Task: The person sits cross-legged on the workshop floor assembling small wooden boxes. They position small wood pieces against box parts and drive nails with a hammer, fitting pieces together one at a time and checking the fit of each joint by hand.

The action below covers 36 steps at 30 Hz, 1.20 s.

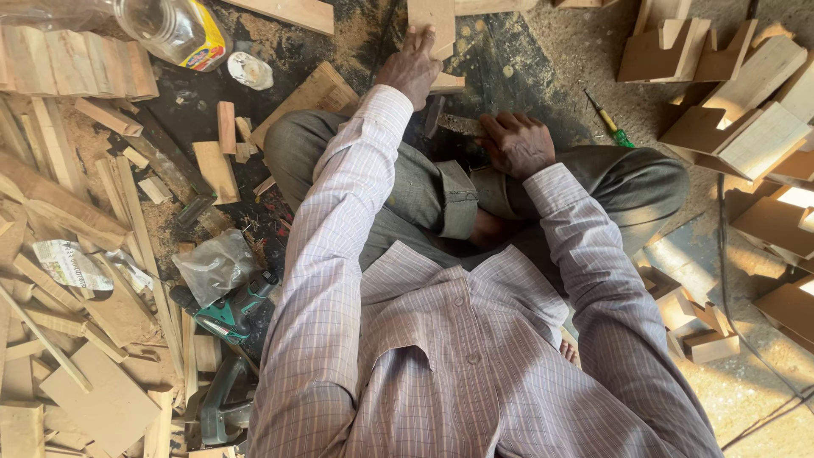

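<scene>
I sit cross-legged on the floor, looking down at my lap. My left hand reaches forward, its fingers pressed on a light wooden piece that stands on the dark floor. My right hand rests above my knee, fingers curled round the handle of a hammer; its dark metal head lies just left of the hand. A second small wooden block sits right under my left hand.
Wood offcuts and strips are heaped on the left. A green power tool and a plastic bag lie by my left knee. Assembled wooden pieces are stacked at right, with a green-handled screwdriver and a plastic jar.
</scene>
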Available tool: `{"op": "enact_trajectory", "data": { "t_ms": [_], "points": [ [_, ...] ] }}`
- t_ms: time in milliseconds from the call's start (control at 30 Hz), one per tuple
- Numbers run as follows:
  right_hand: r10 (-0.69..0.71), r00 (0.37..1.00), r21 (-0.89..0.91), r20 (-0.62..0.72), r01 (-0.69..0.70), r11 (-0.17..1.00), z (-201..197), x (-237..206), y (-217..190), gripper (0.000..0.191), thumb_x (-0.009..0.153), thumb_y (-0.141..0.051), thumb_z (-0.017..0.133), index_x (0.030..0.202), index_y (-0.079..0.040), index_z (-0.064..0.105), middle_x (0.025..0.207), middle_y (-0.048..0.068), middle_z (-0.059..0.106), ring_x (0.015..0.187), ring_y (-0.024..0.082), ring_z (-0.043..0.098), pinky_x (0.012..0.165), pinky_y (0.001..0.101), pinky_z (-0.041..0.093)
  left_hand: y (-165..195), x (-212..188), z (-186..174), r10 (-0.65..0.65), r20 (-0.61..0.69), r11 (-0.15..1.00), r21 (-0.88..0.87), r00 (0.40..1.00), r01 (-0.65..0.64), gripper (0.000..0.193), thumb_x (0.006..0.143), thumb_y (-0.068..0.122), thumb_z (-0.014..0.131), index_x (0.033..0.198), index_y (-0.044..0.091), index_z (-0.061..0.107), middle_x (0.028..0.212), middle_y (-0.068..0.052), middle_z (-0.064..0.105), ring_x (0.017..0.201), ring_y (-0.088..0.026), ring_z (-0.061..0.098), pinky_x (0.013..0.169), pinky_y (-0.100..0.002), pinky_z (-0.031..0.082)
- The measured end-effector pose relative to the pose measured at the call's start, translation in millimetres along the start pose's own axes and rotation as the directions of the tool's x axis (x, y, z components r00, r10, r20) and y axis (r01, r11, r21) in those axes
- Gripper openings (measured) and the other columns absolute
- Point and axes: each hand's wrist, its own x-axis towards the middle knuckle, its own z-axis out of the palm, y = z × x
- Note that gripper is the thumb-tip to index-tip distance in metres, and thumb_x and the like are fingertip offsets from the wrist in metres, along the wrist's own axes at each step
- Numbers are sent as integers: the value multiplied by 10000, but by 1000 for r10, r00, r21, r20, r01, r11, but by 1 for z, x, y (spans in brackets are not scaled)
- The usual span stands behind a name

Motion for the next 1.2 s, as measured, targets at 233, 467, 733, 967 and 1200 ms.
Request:
{"op": "enact_trajectory", "data": {
  "t_ms": [233,467,733,967,1200],
  "points": [
    [148,962,4,229,-153,988,15,-15,-4,368,1014,-502,676,1168,-167,683,983,105,715,820,372,726,638,498,571,-20,-34,-8,-142,-287,965,-253,947,68,725,786,171,834,1455,180,555,1563,-112,373,1388,-334,451,1077,-491,486],
    [114,972,113,204,-139,984,29,-17,17,408,969,-502,759,1194,-161,759,1010,157,762,844,396,734,696,516,590,-137,-200,15,-642,-699,735,-678,316,-8,190,995,213,776,964,52,678,800,-107,729,678,-240,743,630,-385,591],
    [119,972,91,204,-139,986,27,-14,20,419,979,-487,791,1186,-124,761,918,194,743,830,424,720,720,525,575,-145,-327,137,-934,-27,293,-634,357,716,55,833,153,773,883,138,789,960,-188,746,919,-393,712,834,-499,571],
    [127,967,31,220,-137,990,29,-12,28,409,1050,-496,762,1090,-90,736,897,211,718,830,448,697,716,547,551,-123,-339,185,-986,148,-37,-646,77,763,166,883,132,725,1039,160,773,1069,-192,739,1000,-399,709,873,-492,563],
    [128,965,12,231,-134,991,42,-17,33,433,1080,-513,752,1057,-81,734,879,190,730,808,416,711,717,531,559,-113,-351,173,-989,146,-76,-696,38,715,220,807,198,809,1012,127,770,1100,-163,752,1002,-348,729,885,-451,580]
  ]
}}
